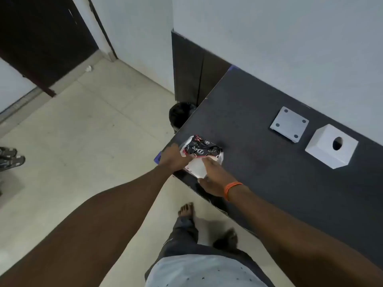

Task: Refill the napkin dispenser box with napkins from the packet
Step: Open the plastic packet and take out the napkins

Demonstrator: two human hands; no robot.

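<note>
A: Napkins, a white folded stack, sit half out of the glossy black-and-red plastic packet at the dark table's near corner. What holds them?

B: The right hand has its grip clamped on the stack; the left hand has its grip closed on the packet's open end.

A: Best way to pull?

B: I'd pin the packet flat and draw the stack straight out, kept square.

A: Count?

B: One packet, one stack. Well right of the right grip, one white cube dispenser box with a round hole; beside it, one grey square base plate.
</note>
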